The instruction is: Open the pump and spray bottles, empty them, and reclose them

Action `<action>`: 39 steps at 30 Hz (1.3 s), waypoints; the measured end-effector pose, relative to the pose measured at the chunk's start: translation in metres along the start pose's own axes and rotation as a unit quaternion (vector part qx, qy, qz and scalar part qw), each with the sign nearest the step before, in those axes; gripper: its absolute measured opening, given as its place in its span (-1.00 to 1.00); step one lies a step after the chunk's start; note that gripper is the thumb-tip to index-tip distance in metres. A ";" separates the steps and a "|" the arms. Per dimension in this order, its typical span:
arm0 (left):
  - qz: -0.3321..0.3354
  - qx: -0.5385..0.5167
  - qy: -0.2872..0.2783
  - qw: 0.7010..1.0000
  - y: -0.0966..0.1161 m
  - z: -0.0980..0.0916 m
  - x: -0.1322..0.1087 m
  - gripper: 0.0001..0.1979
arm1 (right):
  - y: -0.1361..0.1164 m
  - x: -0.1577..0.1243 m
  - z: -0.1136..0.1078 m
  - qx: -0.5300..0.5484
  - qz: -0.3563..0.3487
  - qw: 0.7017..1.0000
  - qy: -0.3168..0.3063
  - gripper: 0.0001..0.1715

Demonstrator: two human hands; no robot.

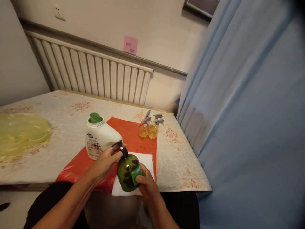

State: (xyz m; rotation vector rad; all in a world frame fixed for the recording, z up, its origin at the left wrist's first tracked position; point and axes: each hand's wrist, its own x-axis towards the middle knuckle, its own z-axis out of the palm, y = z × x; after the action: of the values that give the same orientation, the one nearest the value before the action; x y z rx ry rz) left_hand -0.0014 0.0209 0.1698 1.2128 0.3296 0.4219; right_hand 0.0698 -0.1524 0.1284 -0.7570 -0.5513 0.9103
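Observation:
A dark green pump bottle (127, 171) is tilted over a white cloth (145, 160) at the table's near edge. My right hand (145, 183) is wrapped round its lower body from the right. My left hand (107, 159) is closed on the black pump head (120, 147) at the bottle's neck. Just behind stands a white jug with a green cap (98, 136) on a red mat (133, 132).
Several small yellow spray bottles (150, 127) stand at the mat's far right corner. A yellowish plastic bag (21, 133) lies on the left of the floral tablecloth (176, 159). A white radiator (95, 73) runs behind the table, and a blue curtain (238, 105) hangs on the right.

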 end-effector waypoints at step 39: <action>0.018 0.026 -0.001 1.000 -0.007 0.002 0.002 -0.62 | 0.004 -0.004 -0.003 -0.001 0.003 1.000 -0.003 -0.09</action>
State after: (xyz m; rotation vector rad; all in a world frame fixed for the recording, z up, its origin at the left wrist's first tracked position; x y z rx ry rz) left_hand 0.0020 0.0179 0.1635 1.2712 0.3194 0.4448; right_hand 0.0685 -0.1555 0.1230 -0.7578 -0.5551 0.9169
